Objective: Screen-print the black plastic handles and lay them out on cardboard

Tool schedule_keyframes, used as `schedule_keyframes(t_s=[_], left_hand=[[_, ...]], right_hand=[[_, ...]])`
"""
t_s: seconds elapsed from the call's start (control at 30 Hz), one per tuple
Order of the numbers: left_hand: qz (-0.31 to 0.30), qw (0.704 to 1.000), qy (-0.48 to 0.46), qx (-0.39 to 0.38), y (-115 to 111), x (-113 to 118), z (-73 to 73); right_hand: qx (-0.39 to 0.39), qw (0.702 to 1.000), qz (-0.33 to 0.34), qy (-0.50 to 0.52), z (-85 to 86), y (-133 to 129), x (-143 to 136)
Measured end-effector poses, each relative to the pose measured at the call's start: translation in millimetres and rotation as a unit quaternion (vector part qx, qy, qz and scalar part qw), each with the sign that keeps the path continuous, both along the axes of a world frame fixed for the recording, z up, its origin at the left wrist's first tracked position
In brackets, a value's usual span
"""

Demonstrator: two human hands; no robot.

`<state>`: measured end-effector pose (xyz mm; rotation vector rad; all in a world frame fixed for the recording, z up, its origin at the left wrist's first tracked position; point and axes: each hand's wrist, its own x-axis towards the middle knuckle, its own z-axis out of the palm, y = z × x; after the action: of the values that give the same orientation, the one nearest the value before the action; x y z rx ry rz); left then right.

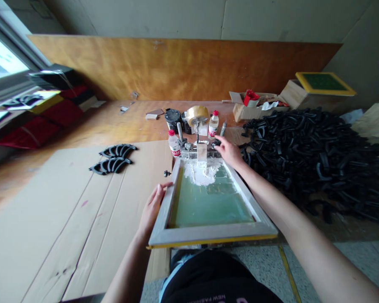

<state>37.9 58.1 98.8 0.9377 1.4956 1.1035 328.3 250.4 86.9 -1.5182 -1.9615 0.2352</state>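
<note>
In front of me a screen printing frame [214,229] with green mesh tilts up from a metal hinge clamp [189,148]. White ink [199,174] is smeared over the far end of the mesh, below a pale upright block [202,152]. My left hand [153,204] holds the left side rail, its fingers partly hidden by the frame. Beyond the far right corner, my right hand [230,151] has its fingertips about a black knob [216,143] on the clamp. Another black knob [167,173] sits off the left rail.
Two black ribbed parts [112,159] lie on the cardboard [66,202] at left. A large heap of black parts [322,155] covers the right side. Behind the clamp stand two red-capped bottles [213,125], a tape roll [197,113] and a dark tub [172,118]. An open carton [246,112] is farther back.
</note>
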Motion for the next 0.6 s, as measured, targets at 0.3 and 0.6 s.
schedule_keyframes(t_s=[0.3, 0.6], left_hand=[[0.089, 0.975, -0.141, 0.147, 58, 27, 22.2], [-0.008, 0.977, -0.141, -0.157, -21, 57, -87.2]], right_hand=[[-0.108, 0.989, 0.088, -0.048, -83.3, -77, 8], [-0.004, 0.958, 0.266, -0.102, -78.9, -166, -64]])
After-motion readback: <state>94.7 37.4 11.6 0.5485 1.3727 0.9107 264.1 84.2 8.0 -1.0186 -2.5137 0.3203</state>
